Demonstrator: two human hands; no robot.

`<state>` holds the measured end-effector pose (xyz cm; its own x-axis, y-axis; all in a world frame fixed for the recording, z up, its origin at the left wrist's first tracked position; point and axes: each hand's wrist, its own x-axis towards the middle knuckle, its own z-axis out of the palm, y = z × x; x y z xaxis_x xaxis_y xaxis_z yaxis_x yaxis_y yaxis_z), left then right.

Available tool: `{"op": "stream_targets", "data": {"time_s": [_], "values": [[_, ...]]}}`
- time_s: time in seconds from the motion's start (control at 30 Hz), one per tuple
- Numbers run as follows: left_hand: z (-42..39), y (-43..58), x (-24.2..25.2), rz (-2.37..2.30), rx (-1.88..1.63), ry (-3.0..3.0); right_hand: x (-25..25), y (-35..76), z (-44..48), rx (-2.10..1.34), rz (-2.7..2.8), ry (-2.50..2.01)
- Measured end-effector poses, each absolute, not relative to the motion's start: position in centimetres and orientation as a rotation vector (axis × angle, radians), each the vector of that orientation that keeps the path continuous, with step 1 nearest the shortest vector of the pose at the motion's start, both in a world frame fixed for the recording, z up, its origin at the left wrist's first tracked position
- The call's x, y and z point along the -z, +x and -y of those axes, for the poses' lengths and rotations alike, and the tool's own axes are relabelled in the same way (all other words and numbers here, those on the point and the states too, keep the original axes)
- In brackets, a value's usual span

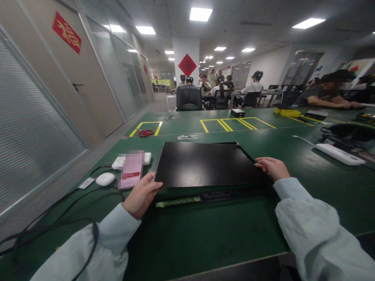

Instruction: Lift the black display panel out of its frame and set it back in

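Note:
A dark, glossy flat display panel (205, 164) is held between my two hands, its near edge raised above the green table. My left hand (143, 193) grips the panel's near left corner, thumb on top. At the right edge, my right hand (272, 168) pinches the panel between thumb and fingers. Beneath the near edge a black frame (222, 194) shows, with a narrow green circuit board (178, 202) along its left part. Most of what lies under the panel is hidden.
Left of the panel lie a pink phone (131, 171), a white oval case (105, 179) and black cables (73, 205). Red scissors (145, 133) rest farther back. A white power strip (340, 154) lies on the right. People sit at tables beyond.

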<state>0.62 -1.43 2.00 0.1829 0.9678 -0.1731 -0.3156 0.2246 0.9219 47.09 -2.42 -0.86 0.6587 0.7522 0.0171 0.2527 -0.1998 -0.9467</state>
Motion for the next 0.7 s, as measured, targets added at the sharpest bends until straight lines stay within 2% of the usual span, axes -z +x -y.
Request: {"op": "stream_targets", "data": {"time_s": [0.23,0.7], "values": [[1.3,0.6,-2.0,-0.949,-1.079,0.883,1.9,48.3,2.0,-0.355,0.998,-1.967],[1.1,0.2,-1.6,-0.944,-1.051,0.868,1.4,48.3,2.3,-0.290,1.113,-2.088]]}}
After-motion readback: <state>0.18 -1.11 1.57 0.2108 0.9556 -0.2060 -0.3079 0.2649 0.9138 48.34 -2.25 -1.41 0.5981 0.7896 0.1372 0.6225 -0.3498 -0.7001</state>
